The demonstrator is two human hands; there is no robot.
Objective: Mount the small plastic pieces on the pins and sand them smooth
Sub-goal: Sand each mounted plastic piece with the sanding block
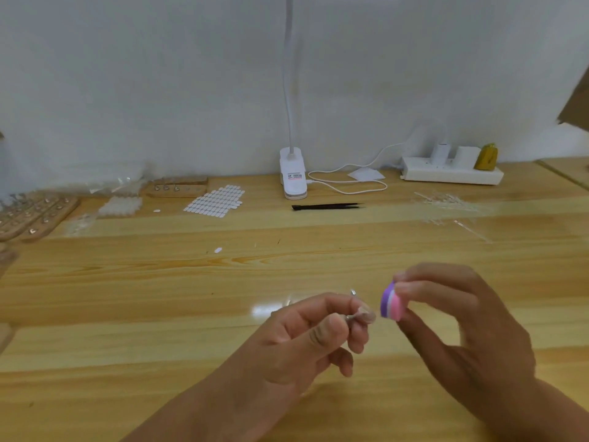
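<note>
Table [127,314], tweezers [328,206] far back, left hand [296,339] pinching pin [353,293], right hand [462,330] pinching block [393,304]

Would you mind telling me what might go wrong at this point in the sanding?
The piece seems to sit on a pin pinched in the left hand; pressure from the block in the right hand might knock it off. The block is close to the left fingertips and may scrape them.

Tweezers [328,206] before lamp clip [294,173]
</note>
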